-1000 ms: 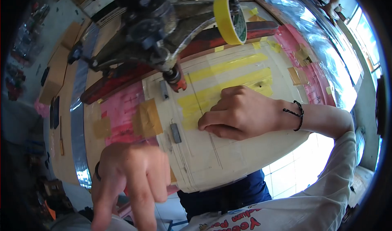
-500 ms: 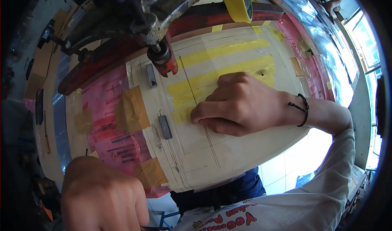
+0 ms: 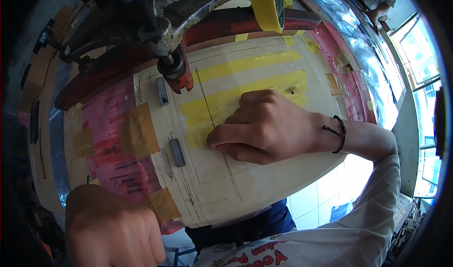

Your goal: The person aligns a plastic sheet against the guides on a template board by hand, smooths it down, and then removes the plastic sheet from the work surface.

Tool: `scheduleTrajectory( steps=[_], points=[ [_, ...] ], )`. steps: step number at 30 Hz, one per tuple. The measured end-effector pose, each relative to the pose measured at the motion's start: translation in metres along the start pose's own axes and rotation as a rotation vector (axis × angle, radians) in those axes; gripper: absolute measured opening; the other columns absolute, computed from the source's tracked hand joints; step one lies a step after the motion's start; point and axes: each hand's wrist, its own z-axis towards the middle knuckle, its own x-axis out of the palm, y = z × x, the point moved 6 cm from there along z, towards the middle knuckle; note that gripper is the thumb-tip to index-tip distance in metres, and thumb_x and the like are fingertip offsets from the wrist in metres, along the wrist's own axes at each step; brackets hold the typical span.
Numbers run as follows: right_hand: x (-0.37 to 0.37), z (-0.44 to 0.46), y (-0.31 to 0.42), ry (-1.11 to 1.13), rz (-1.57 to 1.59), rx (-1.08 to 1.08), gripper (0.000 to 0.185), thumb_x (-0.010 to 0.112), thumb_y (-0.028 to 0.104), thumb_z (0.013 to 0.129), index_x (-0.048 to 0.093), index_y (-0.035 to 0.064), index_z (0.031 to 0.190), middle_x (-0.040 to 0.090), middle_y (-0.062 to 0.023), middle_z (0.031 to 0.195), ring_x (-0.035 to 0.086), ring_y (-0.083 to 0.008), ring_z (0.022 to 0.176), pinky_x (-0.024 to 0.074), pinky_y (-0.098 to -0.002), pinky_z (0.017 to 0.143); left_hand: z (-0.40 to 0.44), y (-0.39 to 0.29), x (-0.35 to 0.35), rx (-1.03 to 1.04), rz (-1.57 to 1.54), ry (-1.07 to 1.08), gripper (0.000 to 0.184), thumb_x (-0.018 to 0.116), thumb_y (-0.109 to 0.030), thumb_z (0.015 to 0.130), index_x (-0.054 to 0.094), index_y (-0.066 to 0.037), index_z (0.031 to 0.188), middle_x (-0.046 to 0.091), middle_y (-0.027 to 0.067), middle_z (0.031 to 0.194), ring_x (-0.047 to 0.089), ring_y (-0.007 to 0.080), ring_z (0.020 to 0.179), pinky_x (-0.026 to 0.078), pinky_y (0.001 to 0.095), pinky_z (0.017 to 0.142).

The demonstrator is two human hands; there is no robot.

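My right hand (image 3: 262, 128) rests on a cream-coloured board (image 3: 250, 177), its fingers curled and index finger and thumb pinched together. Whatever sits between those fingertips is hidden. Under and beside it run strips of yellow tape (image 3: 255, 66) and a long dark pencil line. My left hand (image 3: 111, 227) is closed in a fist at the board's lower left edge, knuckles towards me; its fingertips are out of sight. A short, thin black tip (image 3: 88, 178) shows just beyond that fist. Two small grey blocks, an upper one (image 3: 162, 91) and a lower one (image 3: 177, 152), lie on the board.
Over the board's far side hangs a dark metal machine head (image 3: 172, 66) with a red, notched end. A yellow tape roll (image 3: 267, 7) hangs from it. Pink film (image 3: 113, 125) with brown tape patches covers the left part. Another person's hand (image 3: 377, 14) shows at upper right.
The whole view has shifted, so the board, machine and both hands appear further left and slightly lower. Both hands keep nearly the same pose and place on the board.
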Motion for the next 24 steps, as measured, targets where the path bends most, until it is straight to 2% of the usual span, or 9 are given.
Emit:
scheduleTrajectory(
  steps=[1,5,8,10,12,15,18,20,24],
  points=[
    [0.000,0.000,0.000,0.004,0.002,0.003,0.020,0.072,0.021,0.096,0.072,0.0130,0.115,0.076,-0.0010,0.086,0.072,-0.0199,0.075,0.0512,-0.0367,0.070,0.007,0.000,-0.002,0.011,0.038,-0.047,0.018,0.083,-0.027,0.096,0.085,-0.034,0.112,0.038,-0.0058,0.052,0.030,0.0054,0.037,0.017,0.0252,0.041],
    [0.000,0.000,0.000,-0.014,0.001,-0.002,0.019,0.072,0.021,0.096,0.072,0.0129,0.113,0.076,-0.0008,0.085,0.072,-0.0196,0.075,0.0511,-0.0363,0.069,0.009,0.003,-0.007,-0.101,-0.035,-0.074,0.019,0.085,-0.026,0.093,0.085,-0.031,0.112,0.042,-0.0054,0.054,0.034,0.0060,0.037,0.020,0.0268,0.039],
    [0.000,0.001,0.001,-0.015,-0.003,-0.002,0.018,0.073,0.020,0.096,0.072,0.0128,0.112,0.076,-0.0007,0.085,0.072,-0.0195,0.074,0.0510,-0.0360,0.069,-0.022,-0.001,-0.004,-0.107,-0.171,0.077,0.011,0.074,-0.007,0.096,0.074,-0.009,0.107,0.058,0.0205,0.085,0.047,0.0210,0.052,0.031,0.0332,0.046],
    [-0.001,0.001,0.001,-0.013,-0.010,-0.003,0.018,0.073,0.020,0.095,0.072,0.0126,0.112,0.076,-0.0007,0.084,0.072,-0.0195,0.073,0.0509,-0.0360,0.069,-0.022,0.000,-0.003,-0.101,-0.248,0.146,0.007,0.070,-0.001,0.098,0.070,0.000,0.105,0.067,0.0293,0.098,0.053,0.0269,0.059,0.036,0.0358,0.050],
    [-0.001,0.000,0.001,-0.019,-0.012,-0.006,0.019,0.073,0.020,0.095,0.072,0.0125,0.113,0.076,-0.0007,0.084,0.071,-0.0196,0.073,0.0508,-0.0362,0.068,-0.013,0.006,-0.006,-0.106,-0.270,0.179,0.010,0.074,-0.008,0.099,0.073,-0.003,0.107,0.070,0.0216,0.097,0.055,0.0240,0.058,0.037,0.0356,0.049],
    [-0.003,0.001,0.000,-0.009,-0.029,-0.006,0.019,0.073,0.018,0.094,0.073,0.0122,0.113,0.075,-0.0005,0.082,0.071,-0.0197,0.071,0.0508,-0.0364,0.067,-0.004,0.021,-0.002,-0.289,-0.093,0.233,0.019,0.088,-0.027,0.090,0.085,-0.018,0.106,0.053,-0.0032,0.062,0.046,0.0097,0.041,0.030,0.0310,0.039],
    [-0.002,0.000,0.003,0.027,0.023,0.028,0.018,0.072,0.016,0.093,0.071,0.0093,0.109,0.074,-0.0054,0.085,0.072,-0.0265,0.075,0.0546,-0.0411,0.073,-0.006,0.035,-0.005,-0.308,-0.003,0.138,0.024,0.087,-0.025,0.091,0.079,-0.009,0.106,0.057,-0.0009,0.068,0.050,0.0137,0.044,0.036,0.0335,0.042],
    [-0.005,0.002,0.003,0.034,0.016,0.032,0.018,0.072,0.015,0.091,0.070,0.0078,0.108,0.074,-0.0085,0.092,0.072,-0.0298,0.082,0.0566,-0.0436,0.077,-0.026,0.042,-0.005,-0.465,0.246,0.084,0.022,0.081,-0.029,0.096,0.075,-0.013,0.110,0.072,0.0041,0.086,0.059,0.0178,0.056,0.041,0.0352,0.049],
    [-0.010,0.003,0.005,-0.028,-0.033,0.006,0.022,0.077,0.014,0.089,0.075,0.0075,0.109,0.073,-0.0112,0.112,0.070,-0.0284,0.099,0.0550,-0.0430,0.083,-0.033,0.056,-0.017,-0.696,0.517,0.000,0.027,0.081,-0.038,0.096,0.075,-0.016,0.109,0.069,-0.0001,0.075,0.062,0.0169,0.055,0.044,0.0344,0.051]
  ],
)
